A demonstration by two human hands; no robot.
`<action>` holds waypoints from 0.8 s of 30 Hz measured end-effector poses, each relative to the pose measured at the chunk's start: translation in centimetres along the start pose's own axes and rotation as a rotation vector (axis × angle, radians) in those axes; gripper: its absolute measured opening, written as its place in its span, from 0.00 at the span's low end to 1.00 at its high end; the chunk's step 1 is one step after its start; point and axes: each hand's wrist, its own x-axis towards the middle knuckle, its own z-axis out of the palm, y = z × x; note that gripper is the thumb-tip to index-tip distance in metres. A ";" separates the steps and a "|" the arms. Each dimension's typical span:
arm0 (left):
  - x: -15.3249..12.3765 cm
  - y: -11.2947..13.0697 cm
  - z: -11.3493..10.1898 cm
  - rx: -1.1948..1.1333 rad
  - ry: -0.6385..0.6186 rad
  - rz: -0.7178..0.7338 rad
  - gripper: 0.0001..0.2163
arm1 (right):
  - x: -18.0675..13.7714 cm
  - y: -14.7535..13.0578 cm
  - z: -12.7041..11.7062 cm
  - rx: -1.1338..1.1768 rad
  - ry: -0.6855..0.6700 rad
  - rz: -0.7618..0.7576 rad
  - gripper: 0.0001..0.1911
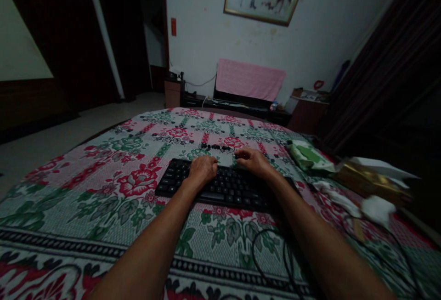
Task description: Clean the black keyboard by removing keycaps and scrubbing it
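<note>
A black computer keyboard [230, 187] lies across the patterned bedspread in front of me. My left hand [204, 167] rests on its left half, fingers curled over the keys toward the back edge and holding it. Just past the back edge on the right, my right hand [253, 160] is closed in a pinch. A small dark piece, apparently a keycap [237, 155], shows at its fingertips. Beyond the keyboard, several small black keycaps [217, 147] lie in a row on the cloth. The right forearm hides the keyboard's right end.
A black cable [255, 245] loops over the bedspread [138, 180] at the lower right. To the right lie a green-and-white packet [310, 156], a gold box [372, 183] and crumpled white tissue [379, 210]. A pink cloth [250, 79] hangs over a screen by the wall.
</note>
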 end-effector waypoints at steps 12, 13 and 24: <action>0.0 1.2 0.7 -0.663 -0.030 0.161 0.11 | -4.0 -4.1 0.4 -0.104 0.020 -0.105 0.13; 0.0 1.2 0.6 -0.667 -0.037 0.157 0.11 | -4.0 -4.2 0.5 -0.121 0.015 -0.121 0.12; 0.2 1.0 0.7 -0.747 -0.089 0.031 0.14 | -4.4 -5.0 0.8 -0.150 0.031 -0.070 0.06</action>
